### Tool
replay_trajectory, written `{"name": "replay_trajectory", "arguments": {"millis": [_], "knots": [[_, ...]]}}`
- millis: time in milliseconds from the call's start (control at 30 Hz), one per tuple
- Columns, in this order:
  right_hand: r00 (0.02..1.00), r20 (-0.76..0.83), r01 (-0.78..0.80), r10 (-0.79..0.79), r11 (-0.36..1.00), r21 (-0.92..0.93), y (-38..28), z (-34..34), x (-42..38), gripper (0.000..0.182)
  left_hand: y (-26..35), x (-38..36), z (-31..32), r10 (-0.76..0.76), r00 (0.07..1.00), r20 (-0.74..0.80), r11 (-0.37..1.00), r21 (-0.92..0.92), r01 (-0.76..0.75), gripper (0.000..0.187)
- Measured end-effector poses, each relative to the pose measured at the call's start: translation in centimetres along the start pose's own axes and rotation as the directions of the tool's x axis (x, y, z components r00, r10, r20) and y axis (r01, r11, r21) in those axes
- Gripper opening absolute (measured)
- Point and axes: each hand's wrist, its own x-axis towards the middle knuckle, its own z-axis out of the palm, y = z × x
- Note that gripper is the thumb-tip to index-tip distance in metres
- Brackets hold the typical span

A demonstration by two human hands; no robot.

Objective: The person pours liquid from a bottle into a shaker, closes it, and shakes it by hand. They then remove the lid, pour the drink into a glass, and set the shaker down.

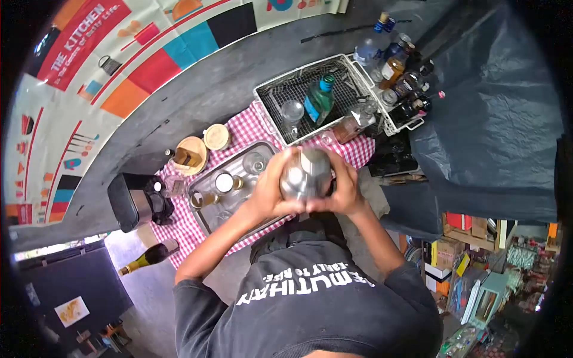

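A silver metal cocktail shaker [307, 173], slightly smeared by motion, is held up in front of my chest between both hands. My left hand [272, 190] wraps its left side, and my right hand [345, 190] wraps its right side, with the fingers of both closed around it. Below and to the left lies a metal tray [206, 222] on a red checked cloth. On the tray stand a clear glass [255, 163], a jar with a white lid [225, 182] and a small glass of brownish contents [203, 200].
Behind the shaker, a white wire basket [277, 83] holds a green bottle [320, 100] and a stemmed glass [292, 111]. Several bottles [394, 68] crowd its right end. Wooden bowls [216, 137], a black container [128, 203] and a wine bottle [149, 256] are at the left.
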Motion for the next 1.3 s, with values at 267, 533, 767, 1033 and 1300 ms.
{"name": "replay_trajectory", "arguments": {"millis": [267,533,767,1033,1300], "knots": [[0.408,0.516,-0.884,0.753,0.467,0.019,6.3,2.6,-3.3,0.074,-5.9,-3.4,2.1,-0.851,0.423,0.311,0.426,-0.063,0.903,0.068],[0.688,0.445,-0.721,0.573,0.608,0.332,3.8,0.9,-2.3,0.071,-0.9,-1.1,0.4,-0.631,0.756,0.172,0.746,-0.132,0.653,0.074],[0.969,0.24,0.046,-0.061,0.997,0.068,0.1,-1.3,1.0,0.08,-1.4,0.3,-1.8,0.277,0.96,0.044,0.956,0.091,-0.28,0.092],[0.791,0.308,-0.608,0.528,0.731,0.31,0.6,1.4,-0.9,0.068,-0.9,-0.9,-1.0,-0.457,0.887,0.067,0.887,-0.045,0.46,0.072],[0.296,0.606,-0.954,0.738,0.202,0.219,4.5,3.6,-4.3,0.059,-6.1,-3.8,0.2,-0.827,0.324,0.459,0.353,-0.024,0.935,0.068]]}}
